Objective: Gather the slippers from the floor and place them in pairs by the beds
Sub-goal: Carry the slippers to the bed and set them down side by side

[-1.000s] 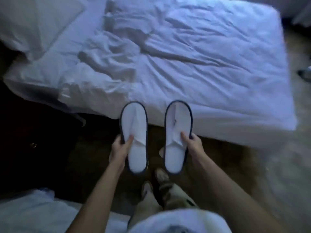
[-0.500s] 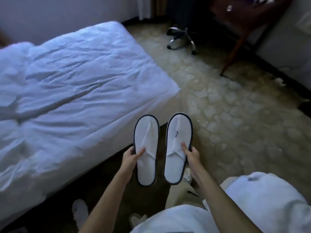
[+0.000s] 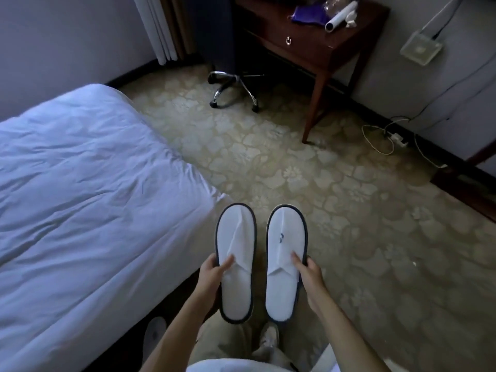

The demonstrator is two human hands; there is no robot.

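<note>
The bed (image 3: pixel 88 200) ran off the left edge. The fingers (image 3: pixel 213 260) of the left hand hid behind a slipper (image 3: pixel 236 261). The chair (image 3: pixel 233 87) top was too dark to see.

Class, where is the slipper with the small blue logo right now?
In the head view, the logo slipper is held in the right hand, beside the plain slipper.

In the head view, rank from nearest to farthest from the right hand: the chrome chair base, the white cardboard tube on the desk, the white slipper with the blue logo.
1. White slipper with the blue logo, in the right hand.
2. Chrome chair base, on the carpet ahead.
3. White cardboard tube, on the desk, far right.
</note>
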